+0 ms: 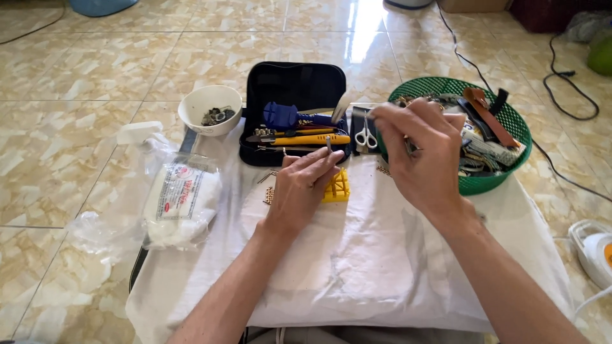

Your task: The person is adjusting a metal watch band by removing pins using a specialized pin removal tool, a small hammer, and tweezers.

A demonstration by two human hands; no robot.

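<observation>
**Two hands at a cloth-covered work pad on a tiled floor**

The left hand (299, 188) pinches a small thin metal piece (329, 144) upright between its fingertips, just above a yellow plastic holder block (338, 188) lying on the white cloth (382, 267). The right hand (421, 153), at three o'clock from the left, is curled shut around a tool with a pale blurred blade-like tip (341, 107); what kind of tool cannot be told. At twelve o'clock of the cloth an open black tool case (290, 83) holds blue and yellow-handled tools, with small scissors (366, 136) beside it. A white bowl (210, 108) of tiny metal parts stands at ten o'clock, a green mesh basket (510, 121) of straps and oddments at two o'clock. A clear bag of white cotton (178, 204) lies at nine o'clock. Glossy beige marbled floor tiles (76, 95) surround everything, with black cables (561, 70) trailing at upper right
</observation>
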